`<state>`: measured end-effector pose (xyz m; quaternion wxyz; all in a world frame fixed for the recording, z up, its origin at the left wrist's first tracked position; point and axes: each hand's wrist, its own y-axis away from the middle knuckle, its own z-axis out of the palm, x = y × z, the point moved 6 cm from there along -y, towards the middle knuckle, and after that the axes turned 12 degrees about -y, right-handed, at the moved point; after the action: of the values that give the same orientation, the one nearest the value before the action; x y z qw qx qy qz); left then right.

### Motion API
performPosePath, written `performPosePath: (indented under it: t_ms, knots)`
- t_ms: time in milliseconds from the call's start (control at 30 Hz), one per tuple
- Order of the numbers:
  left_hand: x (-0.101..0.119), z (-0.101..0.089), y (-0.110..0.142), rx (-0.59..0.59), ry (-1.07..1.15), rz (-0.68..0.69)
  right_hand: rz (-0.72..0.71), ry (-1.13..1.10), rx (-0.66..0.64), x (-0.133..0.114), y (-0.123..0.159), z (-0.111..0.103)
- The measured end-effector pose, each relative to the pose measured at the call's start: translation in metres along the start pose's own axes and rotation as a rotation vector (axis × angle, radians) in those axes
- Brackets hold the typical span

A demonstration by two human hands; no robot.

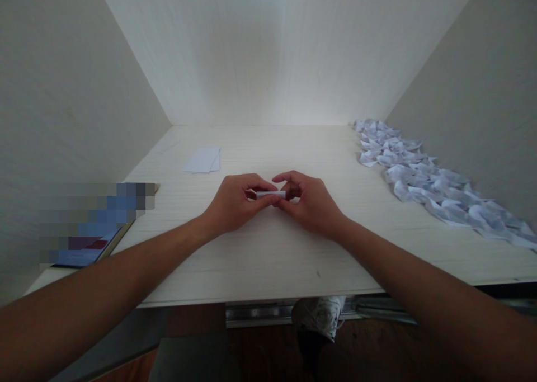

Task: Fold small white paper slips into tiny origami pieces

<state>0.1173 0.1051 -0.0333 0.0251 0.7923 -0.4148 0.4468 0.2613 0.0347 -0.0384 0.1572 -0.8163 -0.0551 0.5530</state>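
Paper point(271, 194) is held between the two hands, just above or on the near middle of the desk point(268, 270); exact contact with the desk cannot be told. It shows as a narrow white band, lying roughly level from side to side; the number of layers cannot be told. Left hand point(235, 200): fingers nearly closed, thumb in front and fingers behind, pinching the paper. Right hand point(312, 203): thumb and a finger drawn close on the paper's right end, index finger raised clear above it. The thumb tips meet at the near edge. In my judgement, sound handling calls for a light, even pinch from both sides, edges matched before any firm pressure, and thumbs worked outward from the centre so that the band does not skew. Too hard a grip would likely buckle it. Loose sheets point(202, 160) lie overlapped beyond the left hand; folded papers point(444, 189) run along the right side. A book point(90, 256), its cover partly obscured, lies at the left edge.
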Motion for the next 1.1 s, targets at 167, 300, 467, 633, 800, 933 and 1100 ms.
performPosePath:
  t_ms: [167, 300, 467, 633, 800, 933, 1100]
  knots:
    - [0.006, 0.001, 0.000, -0.013, -0.050, 0.027, -0.011, 0.066, -0.013, -0.001, 0.002, 0.003]
    - [0.007, 0.000, 0.000, -0.014, -0.073, 0.041, -0.012, 0.060, -0.027, -0.001, 0.003, 0.004]
    - [0.009, 0.000, 0.001, -0.005, -0.112, 0.098, -0.025, 0.143, -0.037, -0.005, 0.004, 0.005]
    - [0.015, 0.002, 0.002, -0.022, -0.201, 0.171, -0.062, 0.190, -0.056, -0.009, 0.005, 0.007]
    - [0.021, 0.003, 0.005, -0.039, -0.210, 0.229, -0.047, 0.170, -0.069, -0.009, 0.006, 0.010]
    - [0.024, 0.004, 0.007, -0.027, -0.237, 0.251, -0.033, 0.156, -0.070, -0.008, 0.006, 0.011]
    - [0.028, 0.006, 0.008, -0.025, -0.279, 0.289, -0.051, 0.186, -0.075, -0.008, 0.007, 0.014]
